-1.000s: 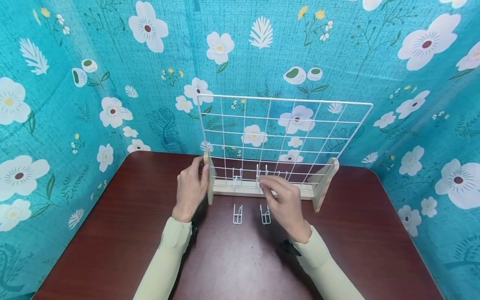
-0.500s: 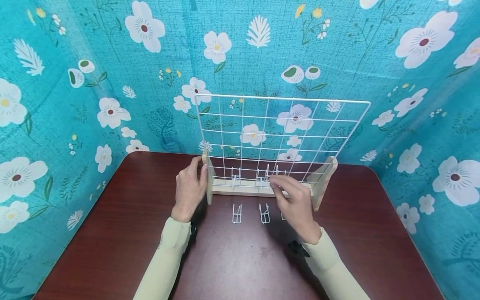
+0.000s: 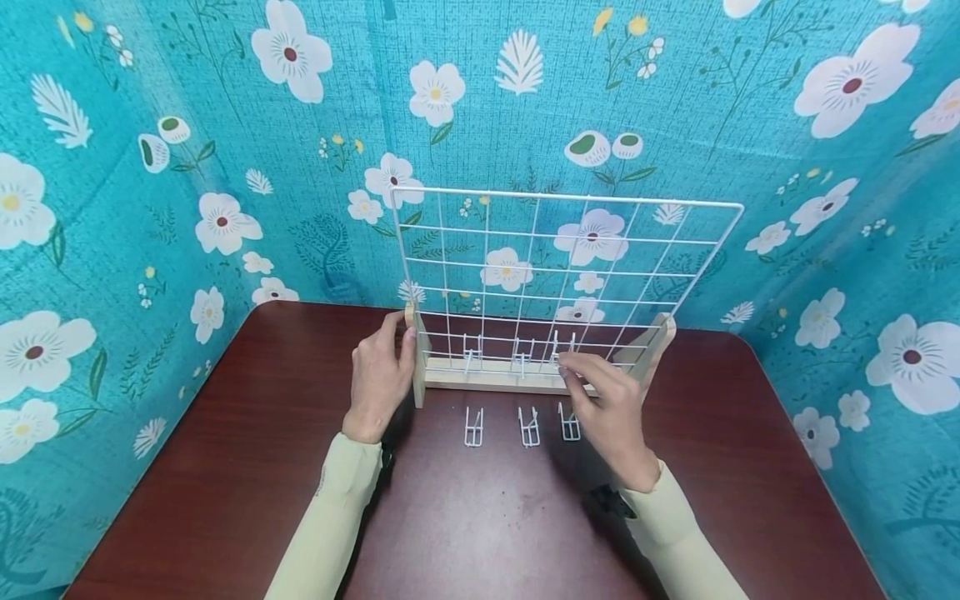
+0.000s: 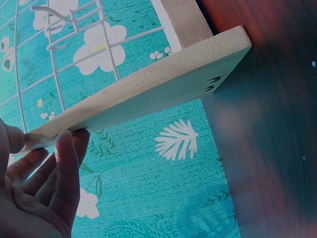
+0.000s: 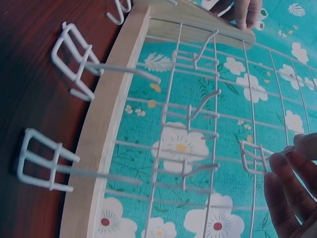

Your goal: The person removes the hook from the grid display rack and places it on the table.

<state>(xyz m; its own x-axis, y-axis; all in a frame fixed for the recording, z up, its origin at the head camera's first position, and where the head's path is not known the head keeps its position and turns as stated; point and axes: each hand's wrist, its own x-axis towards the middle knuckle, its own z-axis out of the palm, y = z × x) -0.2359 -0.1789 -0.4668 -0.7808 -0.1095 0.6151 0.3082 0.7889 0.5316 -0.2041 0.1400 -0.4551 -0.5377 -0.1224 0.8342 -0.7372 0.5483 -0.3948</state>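
Note:
A white wire grid panel (image 3: 562,198) stands upright in a wooden stand (image 3: 487,382). My left hand (image 3: 378,375) grips the top of the stand's left side piece (image 4: 148,79), thumb and fingers on either side of it. Between thumb and fingertips my right hand (image 3: 603,404) pinches a white wire hook (image 5: 255,158), held in front of the grid with its frame end toward the wires. Several like hooks hang in a row on the lower wires, among them a left one (image 3: 471,357), a middle one (image 3: 522,360) and one lower in the right wrist view (image 5: 185,176).
Three more wire hooks lie on the dark red-brown table (image 3: 247,467) before the stand: a left (image 3: 474,429), a middle (image 3: 529,429) and a right one (image 3: 570,423). A turquoise flowered curtain (image 3: 330,167) surrounds the table's back and sides.
My right hand has moved to the right along the lower grid with the pinched hook, uncovering the middle hung hook and the right hook on the table. My left hand stays on the stand.

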